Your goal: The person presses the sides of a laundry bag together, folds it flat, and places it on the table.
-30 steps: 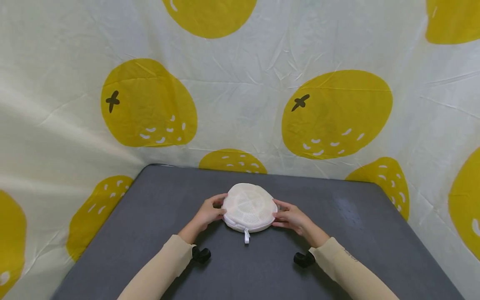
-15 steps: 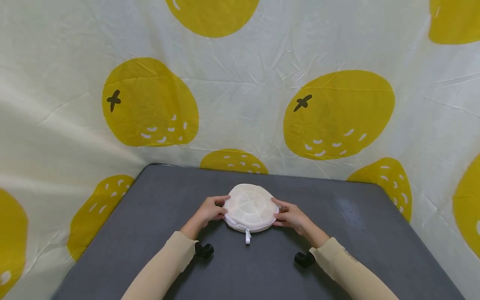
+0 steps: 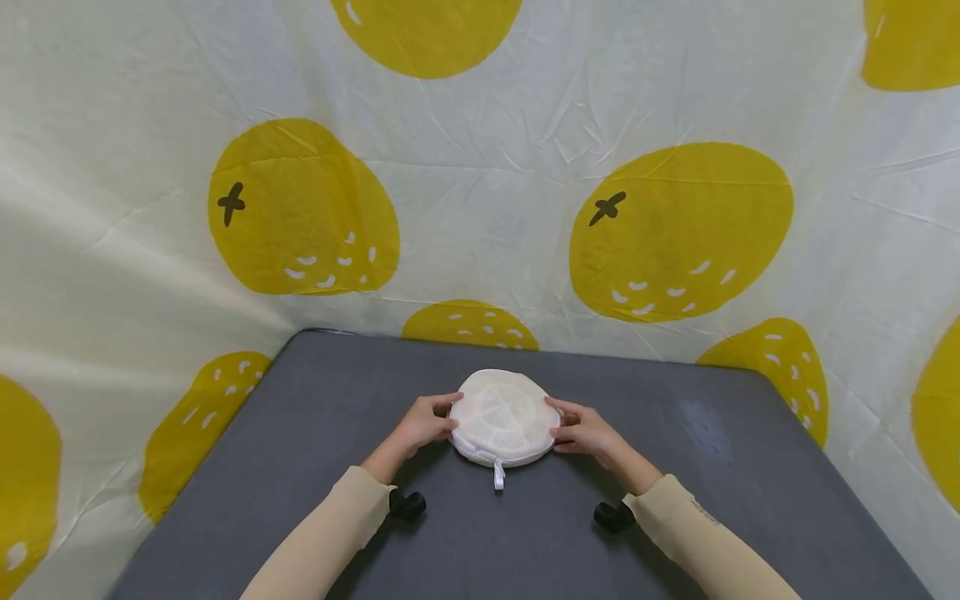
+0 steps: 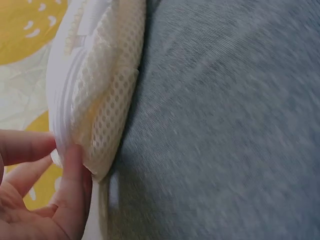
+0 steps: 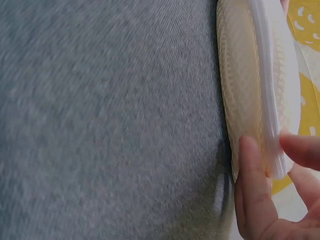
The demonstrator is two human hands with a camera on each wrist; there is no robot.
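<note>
A round white mesh laundry bag (image 3: 502,417) with a zipper around its edge lies on the dark grey table, its white loop tab (image 3: 498,475) pointing toward me. My left hand (image 3: 423,421) pinches the bag's left edge between thumb and fingers. On the opposite side my right hand (image 3: 588,432) pinches the right edge the same way. In the left wrist view the mesh side (image 4: 110,105) shows a yellowish tint through its holes, and the fingers (image 4: 70,195) grip the zipped rim. The right wrist view shows fingers (image 5: 255,190) on the underside and the thumb at the white rim (image 5: 270,100).
The grey tabletop (image 3: 337,375) spreads around the bag. Behind and beside it hangs a white curtain (image 3: 480,217) printed with large yellow fruits. A black wrist-camera mount (image 3: 407,506) sits at the left cuff, another mount (image 3: 613,517) at the right.
The bag and both hands appear shifted very slightly to the right, along with the whole background. Both hands keep their hold on the bag's edges.
</note>
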